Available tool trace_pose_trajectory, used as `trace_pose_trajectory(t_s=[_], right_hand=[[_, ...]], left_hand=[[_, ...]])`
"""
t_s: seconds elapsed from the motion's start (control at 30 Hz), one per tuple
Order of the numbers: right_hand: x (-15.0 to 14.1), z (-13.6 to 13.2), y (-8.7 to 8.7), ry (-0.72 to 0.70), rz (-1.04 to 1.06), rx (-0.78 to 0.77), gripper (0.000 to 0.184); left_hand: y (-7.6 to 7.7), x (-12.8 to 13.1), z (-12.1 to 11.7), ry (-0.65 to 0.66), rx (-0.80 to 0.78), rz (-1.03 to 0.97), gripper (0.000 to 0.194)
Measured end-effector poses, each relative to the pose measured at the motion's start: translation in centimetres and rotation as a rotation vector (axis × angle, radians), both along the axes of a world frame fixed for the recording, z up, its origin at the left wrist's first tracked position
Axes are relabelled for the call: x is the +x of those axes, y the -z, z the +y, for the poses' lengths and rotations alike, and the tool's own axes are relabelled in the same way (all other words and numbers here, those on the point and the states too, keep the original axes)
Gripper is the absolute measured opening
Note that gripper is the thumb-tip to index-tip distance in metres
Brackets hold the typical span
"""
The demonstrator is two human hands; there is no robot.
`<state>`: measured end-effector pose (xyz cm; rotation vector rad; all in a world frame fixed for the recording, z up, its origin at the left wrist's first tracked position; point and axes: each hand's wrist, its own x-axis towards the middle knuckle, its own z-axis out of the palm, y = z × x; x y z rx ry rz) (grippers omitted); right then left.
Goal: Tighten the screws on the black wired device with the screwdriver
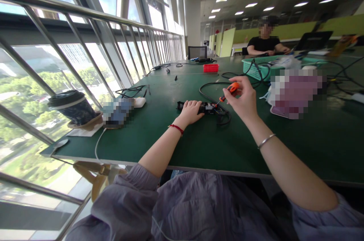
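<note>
A long black device (209,108) lies on the green table, with small parts and thin wires exposed at its right end. My left hand (192,112) rests over its left half, fingers curled across the top and holding it against the table. In my right hand (245,96) is an orange and black screwdriver (233,88), pinched by the handle and tilted. Its thin shaft points down and left, and the tip is at the exposed part of the device; whether it sits in a screw I cannot tell. A black cable (202,85) curves behind the device.
A red bin (211,68) and a green basket (246,67) stand farther back. A lidded cup (74,107), a blurred phone-like item (118,112) and a white case (139,102) are on the left. A blurred pink item (295,93) lies right. A person (265,43) sits across.
</note>
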<state>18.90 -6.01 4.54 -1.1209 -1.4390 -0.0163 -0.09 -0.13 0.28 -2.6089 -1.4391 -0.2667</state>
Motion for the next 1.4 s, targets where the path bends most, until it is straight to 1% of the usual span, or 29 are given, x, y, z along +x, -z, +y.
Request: trace_pose_trajectory(t_s=[0.1,0.17,0.23,0.33,0.4,0.47,0.57,0.63,0.7,0.8,0.87,0.93,1.0,1.03,1.13,1.17,1.3,1.4], right_hand=[[0.15,-0.05,-0.03,0.069,-0.021,-0.042,0.018],[0.12,-0.11,-0.04,0.072,-0.026,-0.047,0.017],[0.02,-0.13,-0.03,0.039,-0.017,-0.022,0.02],[-0.14,-0.11,-0.03,-0.036,-0.003,0.023,0.031],[-0.16,-0.1,-0.05,-0.061,-0.007,0.03,0.033],[-0.09,-0.12,-0.09,-0.038,-0.018,0.017,0.03],[0.07,-0.12,-0.08,0.034,-0.041,-0.019,0.018],[0.14,-0.07,-0.01,0.062,-0.046,-0.027,0.017],[0.13,0.02,0.1,0.043,-0.034,-0.009,0.02],[0.03,0.17,0.24,-0.033,-0.007,0.028,0.033],[-0.01,0.18,0.24,-0.063,-0.005,0.041,0.036],[-0.01,0.09,0.15,-0.035,-0.02,0.029,0.032],[0.01,-0.09,-0.01,0.005,-0.045,-0.013,0.019],[0.03,-0.19,-0.09,0.018,-0.057,-0.036,0.016],[0.04,-0.34,-0.18,0.021,-0.069,-0.062,0.015],[0.03,-0.31,-0.16,0.02,-0.063,-0.049,0.016],[-0.03,0.03,0.08,-0.037,-0.036,0.032,0.032],[-0.04,0.13,0.11,-0.044,-0.032,0.039,0.034]], left_hand=[[0.05,0.01,0.04,0.003,-0.002,-0.006,0.053],[0.02,0.03,0.02,0.003,-0.005,-0.007,0.054],[-0.01,0.05,-0.02,0.002,-0.007,-0.005,0.054],[0.01,0.03,-0.01,0.008,-0.005,-0.01,0.054],[0.07,0.0,0.05,0.011,-0.002,-0.019,0.053],[0.15,-0.02,0.12,0.011,-0.002,-0.025,0.053],[0.18,-0.03,0.17,0.011,-0.007,-0.024,0.053],[0.15,-0.02,0.15,0.01,-0.009,-0.022,0.053],[0.12,0.0,0.13,0.01,-0.01,-0.019,0.054],[0.12,0.04,0.12,0.012,-0.002,-0.018,0.053],[0.16,0.05,0.13,0.013,0.003,-0.021,0.053],[0.21,0.05,0.13,0.012,0.001,-0.025,0.052],[0.24,0.04,0.13,0.011,-0.003,-0.027,0.053],[0.25,0.04,0.13,0.01,-0.004,-0.026,0.053],[0.21,0.04,0.12,0.009,-0.006,-0.024,0.053],[0.19,0.04,0.11,0.009,-0.007,-0.022,0.053],[0.08,0.04,0.05,0.009,0.001,-0.011,0.054],[0.01,0.02,-0.03,0.006,-0.001,-0.01,0.054]])
